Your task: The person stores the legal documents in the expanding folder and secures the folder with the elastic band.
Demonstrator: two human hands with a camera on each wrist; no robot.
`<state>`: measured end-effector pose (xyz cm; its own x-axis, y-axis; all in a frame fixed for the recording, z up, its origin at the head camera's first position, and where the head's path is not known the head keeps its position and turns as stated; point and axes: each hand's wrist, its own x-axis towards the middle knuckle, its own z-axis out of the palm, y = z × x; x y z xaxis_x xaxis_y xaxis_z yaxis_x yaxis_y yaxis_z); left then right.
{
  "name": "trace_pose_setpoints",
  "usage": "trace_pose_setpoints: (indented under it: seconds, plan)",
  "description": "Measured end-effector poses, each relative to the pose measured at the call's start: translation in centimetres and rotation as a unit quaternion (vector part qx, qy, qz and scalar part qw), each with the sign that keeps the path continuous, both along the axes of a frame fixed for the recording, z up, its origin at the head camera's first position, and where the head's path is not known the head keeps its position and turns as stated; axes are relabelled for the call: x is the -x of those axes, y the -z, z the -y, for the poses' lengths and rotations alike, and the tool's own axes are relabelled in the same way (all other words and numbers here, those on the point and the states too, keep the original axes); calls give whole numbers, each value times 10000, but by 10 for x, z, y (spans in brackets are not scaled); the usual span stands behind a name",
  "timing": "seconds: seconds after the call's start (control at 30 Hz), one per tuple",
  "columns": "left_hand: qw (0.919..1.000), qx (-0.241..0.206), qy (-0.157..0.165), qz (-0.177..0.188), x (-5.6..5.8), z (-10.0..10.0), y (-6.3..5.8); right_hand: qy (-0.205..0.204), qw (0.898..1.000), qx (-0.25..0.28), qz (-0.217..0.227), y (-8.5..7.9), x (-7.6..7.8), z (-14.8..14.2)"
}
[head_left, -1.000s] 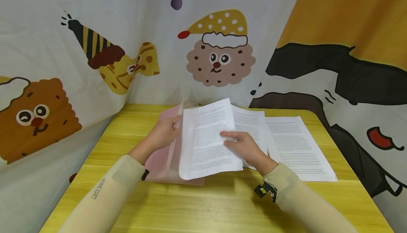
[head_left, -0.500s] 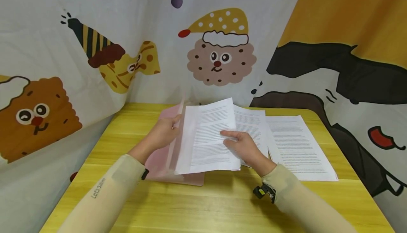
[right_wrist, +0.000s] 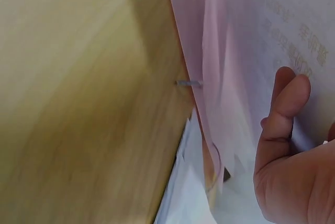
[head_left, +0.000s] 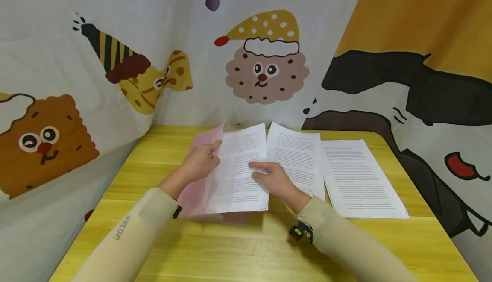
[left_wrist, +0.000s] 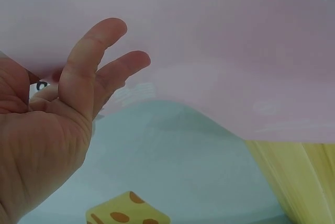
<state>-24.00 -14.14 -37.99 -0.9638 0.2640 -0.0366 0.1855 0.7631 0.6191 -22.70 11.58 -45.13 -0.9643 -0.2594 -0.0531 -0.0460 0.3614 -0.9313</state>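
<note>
The left hand [head_left: 197, 162] pinches the raised leaves of the pink folder [head_left: 194, 196] near the edge, 2 fingers standing free in the left wrist view; so light a grip probably props the clear pocket [head_left: 226, 183] up without creasing it. At 3 o'clock from there, the right hand [head_left: 277, 180] has the printed sheet [head_left: 246, 192] pinched, index finger and thumb in front, other fingers behind, likely to steady thin paper. The sheet's 9 o'clock side shows hazily through the pocket, so it appears partly inside. The middle pages [head_left: 296, 158] lie at 1 o'clock from the right hand, the outer pages [head_left: 357, 179] at 3 o'clock on the bench [head_left: 246, 252], presumably apart for easy reach.
</note>
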Motion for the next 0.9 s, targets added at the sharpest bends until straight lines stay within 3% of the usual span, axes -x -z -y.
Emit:
trace_pose_setpoints:
  seconds: [0.3,0.43,0.57,0.9]
  plan:
    - [9999,-82,-1,81,0,-1,4,-98,9999,22,-3,11,4,22]
    - [10000,-40,42,8,1,-1,4,113,9993,194,309,11,4,14]
    - [10000,-54,31,26,1,0,3,462,9936,689,772,11,5,0]
    - [9998,-103,-17,185,1,2,2,386,9925,828,816,17,7,-20]
